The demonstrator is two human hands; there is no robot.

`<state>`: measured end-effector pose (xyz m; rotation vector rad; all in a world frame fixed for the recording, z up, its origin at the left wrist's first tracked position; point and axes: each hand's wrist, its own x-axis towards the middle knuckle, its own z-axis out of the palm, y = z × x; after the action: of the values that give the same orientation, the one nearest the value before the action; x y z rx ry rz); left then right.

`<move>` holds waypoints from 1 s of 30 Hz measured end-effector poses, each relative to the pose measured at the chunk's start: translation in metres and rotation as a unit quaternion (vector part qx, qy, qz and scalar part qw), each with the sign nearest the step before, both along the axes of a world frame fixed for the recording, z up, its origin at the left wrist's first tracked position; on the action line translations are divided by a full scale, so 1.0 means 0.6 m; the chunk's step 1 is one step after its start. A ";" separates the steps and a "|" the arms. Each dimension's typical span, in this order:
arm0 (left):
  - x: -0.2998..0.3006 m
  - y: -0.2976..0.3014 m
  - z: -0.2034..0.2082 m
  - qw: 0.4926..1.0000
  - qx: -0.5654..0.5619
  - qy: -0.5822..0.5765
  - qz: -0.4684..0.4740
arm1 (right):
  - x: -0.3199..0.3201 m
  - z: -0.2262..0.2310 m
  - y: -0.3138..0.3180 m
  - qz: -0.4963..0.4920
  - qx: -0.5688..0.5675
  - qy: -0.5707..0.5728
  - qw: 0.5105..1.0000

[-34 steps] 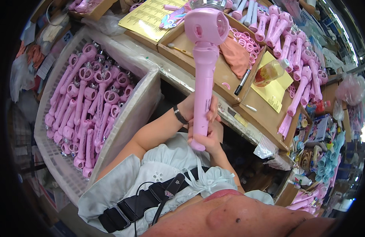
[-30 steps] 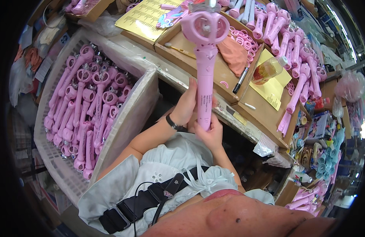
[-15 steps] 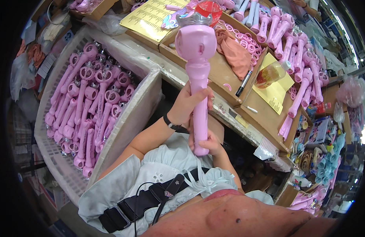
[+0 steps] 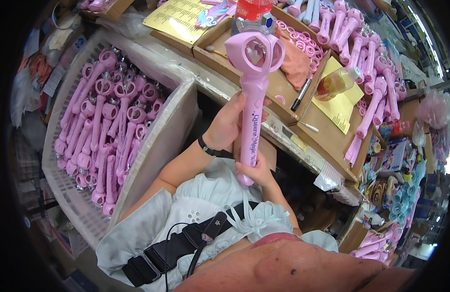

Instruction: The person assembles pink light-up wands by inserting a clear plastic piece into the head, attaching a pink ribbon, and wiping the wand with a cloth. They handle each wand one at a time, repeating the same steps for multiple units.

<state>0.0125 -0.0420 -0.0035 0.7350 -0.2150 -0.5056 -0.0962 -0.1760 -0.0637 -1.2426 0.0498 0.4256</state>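
A pink toy wand (image 4: 253,102) stands nearly upright in the picture, held in front of my body. It has an open round head with a clear piece inside, a silver crown on top and dark lettering down the handle. My left hand (image 4: 228,124), with a black band at the wrist, is wrapped round the upper handle from behind. Its thumb lies along the left side and fingertips show at the right. Lower down, my right hand (image 4: 258,170) grips the handle near its rounded end, thumb across the front.
A white plastic crate (image 4: 84,214) at left holds many similar wands. Across the bench lie cardboard trays (image 4: 327,141) with pink rings (image 4: 303,41), an orange cloth (image 4: 294,63), a black marker (image 4: 301,95), yellow sheets and a drink bottle (image 4: 337,83). More wands (image 4: 373,102) are piled at right.
The wand has turned about its length, bringing its lettering and the head's opening into view. My left thumb has shifted from the handle's front to its left side.
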 end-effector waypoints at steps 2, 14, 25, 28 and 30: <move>0.000 -0.001 0.000 1.000 -0.010 0.003 -0.004 | 0.000 0.000 -0.001 0.018 0.015 0.020 1.000; 0.042 0.009 0.009 0.993 0.025 0.040 0.108 | -0.006 0.015 -0.003 0.051 -0.015 -0.046 0.998; 0.041 -0.009 0.007 0.996 -0.032 -0.061 0.059 | 0.021 0.040 -0.067 0.021 0.015 -0.020 0.999; 0.051 0.001 0.008 0.987 0.021 -0.155 -0.025 | 0.017 0.093 -0.131 -0.048 0.062 -0.080 0.994; 0.059 0.011 0.002 0.987 0.081 -0.116 -0.080 | 0.020 0.146 -0.190 -0.141 0.073 -0.112 0.981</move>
<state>0.0477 -0.0356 -0.0025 0.9406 -0.4570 -0.5945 -0.0845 -0.2900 0.0239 -1.1109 0.0011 0.0409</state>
